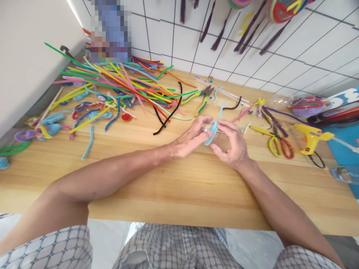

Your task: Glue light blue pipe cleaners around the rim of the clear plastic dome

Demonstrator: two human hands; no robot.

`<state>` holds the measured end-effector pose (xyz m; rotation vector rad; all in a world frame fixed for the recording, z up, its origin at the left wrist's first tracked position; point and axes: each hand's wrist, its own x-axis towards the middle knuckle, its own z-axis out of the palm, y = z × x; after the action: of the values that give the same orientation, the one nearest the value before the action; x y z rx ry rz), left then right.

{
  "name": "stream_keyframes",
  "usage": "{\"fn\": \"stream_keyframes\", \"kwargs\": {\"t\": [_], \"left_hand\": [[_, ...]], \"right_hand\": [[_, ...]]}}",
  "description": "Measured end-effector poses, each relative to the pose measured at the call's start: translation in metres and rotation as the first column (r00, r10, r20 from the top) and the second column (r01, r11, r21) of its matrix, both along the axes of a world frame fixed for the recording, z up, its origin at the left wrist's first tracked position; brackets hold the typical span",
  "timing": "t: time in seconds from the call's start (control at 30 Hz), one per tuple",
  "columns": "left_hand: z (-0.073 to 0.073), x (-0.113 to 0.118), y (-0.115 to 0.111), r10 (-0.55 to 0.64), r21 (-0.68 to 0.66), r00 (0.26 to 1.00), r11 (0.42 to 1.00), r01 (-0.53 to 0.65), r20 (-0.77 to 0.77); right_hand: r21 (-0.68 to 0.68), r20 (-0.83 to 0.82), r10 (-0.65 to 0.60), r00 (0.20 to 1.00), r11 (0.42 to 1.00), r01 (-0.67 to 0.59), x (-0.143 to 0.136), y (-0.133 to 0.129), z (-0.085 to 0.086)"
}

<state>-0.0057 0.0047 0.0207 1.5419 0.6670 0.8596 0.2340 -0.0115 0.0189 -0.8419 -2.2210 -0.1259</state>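
Observation:
Over the middle of the table, my left hand (195, 137) and my right hand (232, 144) come together around a small clear plastic ball. Light-blue pipe cleaner (212, 134) runs in a band across the ball, and a loose end sticks up past my fingers. My left hand is closed on the ball from the left, its thumb pressing the blue band. From the right, the fingers and thumb of my right hand grip the blue band and the ball's edge. My fingers hide much of the ball.
A heap of coloured pipe cleaners (120, 82) spreads at the back left. Behind my hands lie pliers (200, 100). Scissors (277, 141) and a yellow glue gun (311, 138) lie to the right. A wrapped ball (307, 106) and a clear ball (279, 101) stand near the tiled wall.

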Motion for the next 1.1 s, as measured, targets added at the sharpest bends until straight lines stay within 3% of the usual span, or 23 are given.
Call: {"fn": "stream_keyframes", "kwargs": {"t": [0.2, 0.77, 1.1], "left_hand": [[-0.0045, 0.0027, 0.0020, 0.001, 0.074, 1.000, 0.997, -0.001, -0.005], [0.0003, 0.0011, 0.0005, 0.045, 0.018, 0.998, 0.999, -0.045, 0.033], [-0.0039, 0.0033, 0.0059, 0.029, -0.011, 0.991, 1.000, -0.028, 0.132]], "right_hand": [[-0.006, -0.002, -0.002, 1.000, 1.000, 0.002, 0.0000, 0.0004, 0.0001], [0.029, 0.025, 0.028, 0.999, 0.999, -0.028, -0.0021, 0.0022, 0.0006], [0.061, 0.035, 0.040, 0.999, 0.997, -0.042, -0.0030, 0.0037, 0.0001]]}}
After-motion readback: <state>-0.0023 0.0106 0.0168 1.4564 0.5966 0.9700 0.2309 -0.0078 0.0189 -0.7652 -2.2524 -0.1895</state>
